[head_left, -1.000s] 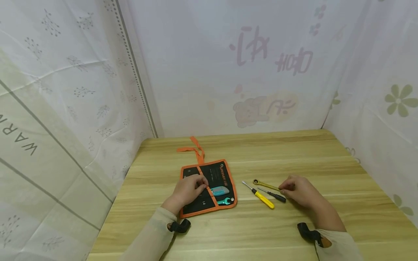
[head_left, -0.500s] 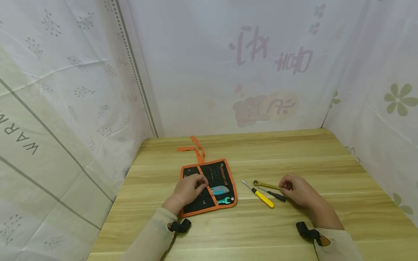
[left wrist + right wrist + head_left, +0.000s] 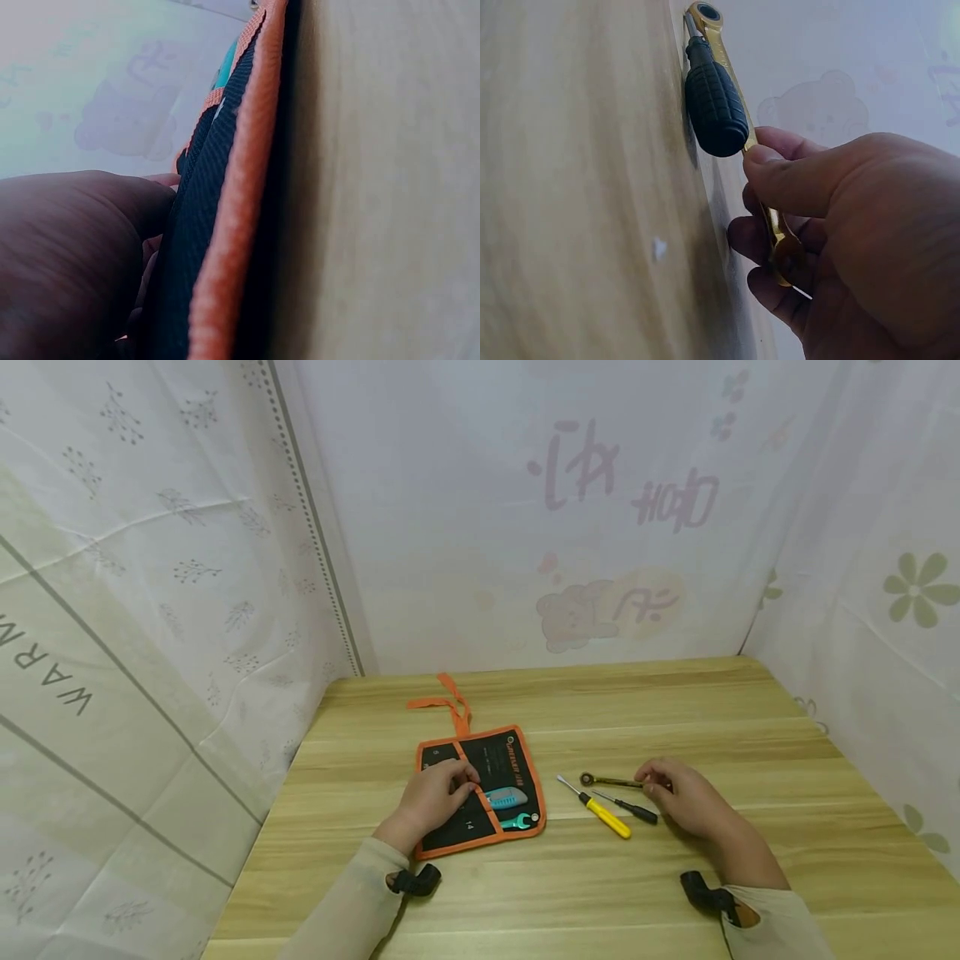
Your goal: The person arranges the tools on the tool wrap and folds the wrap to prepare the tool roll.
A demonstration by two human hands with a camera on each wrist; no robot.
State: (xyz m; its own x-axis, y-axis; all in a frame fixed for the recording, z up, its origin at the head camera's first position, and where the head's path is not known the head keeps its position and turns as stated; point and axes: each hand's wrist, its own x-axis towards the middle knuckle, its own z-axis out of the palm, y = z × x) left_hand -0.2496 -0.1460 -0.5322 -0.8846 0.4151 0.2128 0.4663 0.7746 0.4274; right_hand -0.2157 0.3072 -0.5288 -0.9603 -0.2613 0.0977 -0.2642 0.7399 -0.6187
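Observation:
My right hand [image 3: 686, 797] pinches a gold ratchet wrench [image 3: 611, 782] near one end, between thumb and fingers. Its ring end points left, and in the right wrist view the wrench [image 3: 775, 223] runs behind a black-handled screwdriver [image 3: 716, 109]. That screwdriver lies on the table beside a yellow-handled screwdriver [image 3: 609, 819]. At the left, my left hand [image 3: 438, 797] rests over a black tool pouch [image 3: 483, 756] with orange trim, thumb and fingertips pinching the pocket's edge. A teal-grey utility knife [image 3: 506, 797] and a green wrench [image 3: 517, 822] stick out of its pockets.
Orange tie straps [image 3: 457, 710] spread from the pouch's far side on the wooden table [image 3: 637, 710]. Printed curtains [image 3: 450, 527] hang behind the table and along both sides.
My right hand has shifted slightly left along the gold wrench, and the wrench has turned a little, its shaft now lying more level. The left hand and the pouch stay in place.

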